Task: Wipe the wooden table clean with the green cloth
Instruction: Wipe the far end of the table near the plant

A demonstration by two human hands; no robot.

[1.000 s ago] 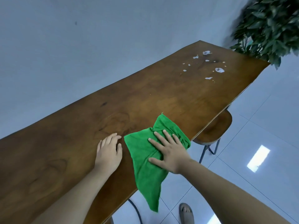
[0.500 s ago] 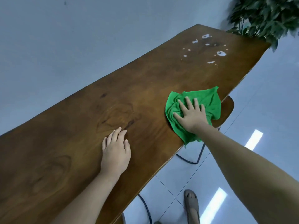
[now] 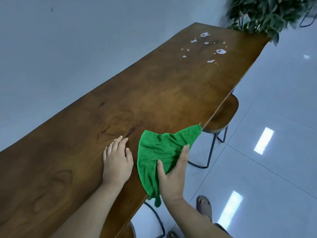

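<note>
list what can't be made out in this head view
All head view.
Wood under the green cloth: covered by cloth and right hand.
Right hand's far fingers: hidden behind the hand itself, so grip unclear.
White spots at the far end: too small to identify.
Plant: blurred, cut off by the top edge.
Stool: mostly hidden by the wooden table, whose near end runs off the frame.

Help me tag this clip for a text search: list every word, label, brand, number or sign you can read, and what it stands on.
None: no readable text shows anywhere in this view.
The green cloth, wooden table, stool and sandal show no print, label or logo.
The white spots at the table's far end are spilled marks, not writing.
</note>
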